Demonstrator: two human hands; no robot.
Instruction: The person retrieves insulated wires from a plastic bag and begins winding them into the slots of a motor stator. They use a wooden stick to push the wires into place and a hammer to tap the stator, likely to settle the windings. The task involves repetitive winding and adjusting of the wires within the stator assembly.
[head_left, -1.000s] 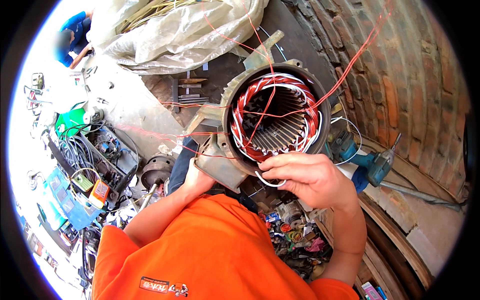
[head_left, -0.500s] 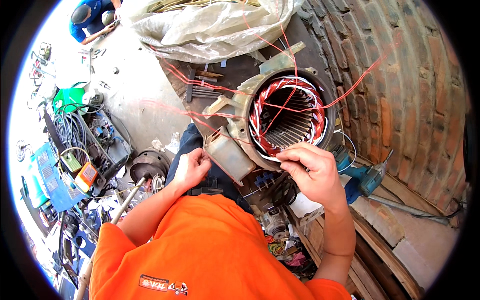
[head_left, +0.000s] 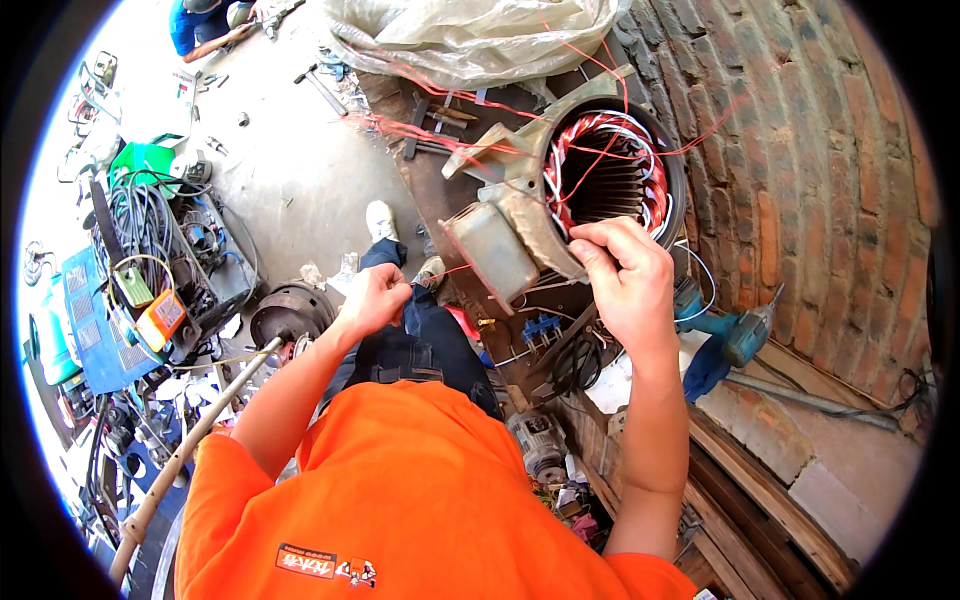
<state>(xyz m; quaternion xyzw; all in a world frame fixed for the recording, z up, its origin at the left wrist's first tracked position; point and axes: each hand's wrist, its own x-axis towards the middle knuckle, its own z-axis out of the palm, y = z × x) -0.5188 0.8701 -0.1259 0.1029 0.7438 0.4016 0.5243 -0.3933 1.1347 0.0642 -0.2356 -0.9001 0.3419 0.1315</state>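
Observation:
An electric motor stator (head_left: 612,165) lies with its round opening toward me, its copper-red windings (head_left: 655,185) bound with white cord. Long thin red wires (head_left: 500,150) trail out of it to both sides. My right hand (head_left: 628,275) is closed in a pinch at the near edge of the windings; what its fingertips hold is hidden. Lower and to the left, my left hand (head_left: 375,300) is closed, fingertips together, and a red wire (head_left: 452,270) runs from it toward the stator. Between the hands sits the stator's grey terminal box (head_left: 495,255).
A brick wall (head_left: 790,180) rises on the right, with a teal power drill (head_left: 745,335) below it. Whitish plastic sheeting (head_left: 470,40) covers something behind the stator. Tools, cables and an orange device (head_left: 162,318) crowd the left. Another person (head_left: 205,22) works at the far left.
The view has shifted, so the stator appears higher and farther right. My right hand stays at the winding's near edge; my left hand remains closed. My legs and shoes now show more.

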